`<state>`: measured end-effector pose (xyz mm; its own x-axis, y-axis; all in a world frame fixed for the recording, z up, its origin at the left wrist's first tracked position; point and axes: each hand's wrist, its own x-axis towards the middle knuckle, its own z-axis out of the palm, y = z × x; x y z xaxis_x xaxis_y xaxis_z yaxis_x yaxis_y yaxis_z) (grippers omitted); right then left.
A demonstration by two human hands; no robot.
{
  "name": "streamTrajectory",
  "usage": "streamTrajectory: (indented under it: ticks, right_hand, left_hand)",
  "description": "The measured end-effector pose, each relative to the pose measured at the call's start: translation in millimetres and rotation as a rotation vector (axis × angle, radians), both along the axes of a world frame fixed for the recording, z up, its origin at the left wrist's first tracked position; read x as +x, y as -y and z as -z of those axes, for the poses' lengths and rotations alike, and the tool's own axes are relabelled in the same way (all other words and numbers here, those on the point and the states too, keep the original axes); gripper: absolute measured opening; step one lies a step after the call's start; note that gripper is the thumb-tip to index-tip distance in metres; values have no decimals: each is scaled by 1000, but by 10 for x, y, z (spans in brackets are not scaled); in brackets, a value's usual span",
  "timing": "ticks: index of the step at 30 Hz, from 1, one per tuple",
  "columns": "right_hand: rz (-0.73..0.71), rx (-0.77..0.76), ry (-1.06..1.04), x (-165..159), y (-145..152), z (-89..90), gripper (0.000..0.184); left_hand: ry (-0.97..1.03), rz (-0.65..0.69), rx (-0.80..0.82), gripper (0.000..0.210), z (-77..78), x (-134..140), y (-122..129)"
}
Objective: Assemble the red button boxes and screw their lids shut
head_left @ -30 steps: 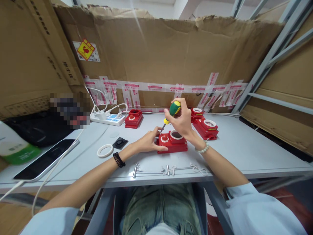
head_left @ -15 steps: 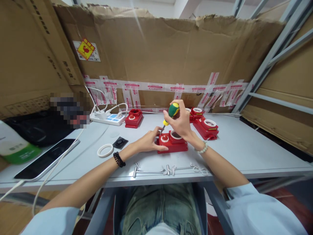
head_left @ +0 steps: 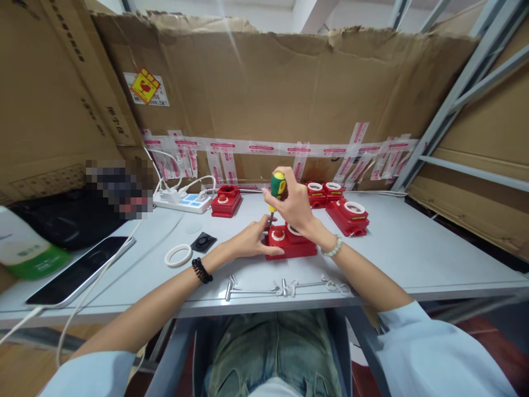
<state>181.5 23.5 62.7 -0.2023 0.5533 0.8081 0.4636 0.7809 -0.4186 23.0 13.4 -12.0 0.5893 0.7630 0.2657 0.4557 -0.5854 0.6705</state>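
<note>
1. One red unit sits mid-desk, and the left hand is curled partly open around its left end, thumb along the front, fingers at the back corner.
2. One screwdriver, green and yellow, stands almost upright in the right hand, fingers wrapped around the handle, shaft pointing down at that back left corner.
3. Four more red units make it five! One sits beside the power strip; three white-ringed ones gather on the right, one nearer and two behind.
4. Left of the working hands: one loose white ring, one black square pad, one faint clear disc. Two T-shaped metal rods lie along the near edge. One dark-screened device rests far left.
5. Now the writing: one yellow sticker with a red symbol overlaps one white label, whose print looks like "LM27". Pink lettering on the tape is too small to read.
6. Hidden bits: the left fingers obscure the screwdriver's tip, and the right hand covers part of the unit's top. Pixels mask something by the black bag; a green-and-white package is cut off at the left edge.
</note>
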Motion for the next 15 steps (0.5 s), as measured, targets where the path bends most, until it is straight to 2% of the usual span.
streamTrajectory:
  ticks: [7,10,12,15]
  right_hand:
    - [188,2,101,-71,-111,10,45]
    - [222,15,134,-40,-155,6,48]
    - [166,7,123,5,-155,-26,42]
    - [-108,-96,61,84,-122,-89,42]
  left_hand:
    - [-1,-4,-9,76,-6,2,-4]
    - [-22,-10,-18,74,-28,10,10]
    - [-32,-13,-23,74,-36,15,16]
    - [-35,-26,-12,75,-36,17,20]
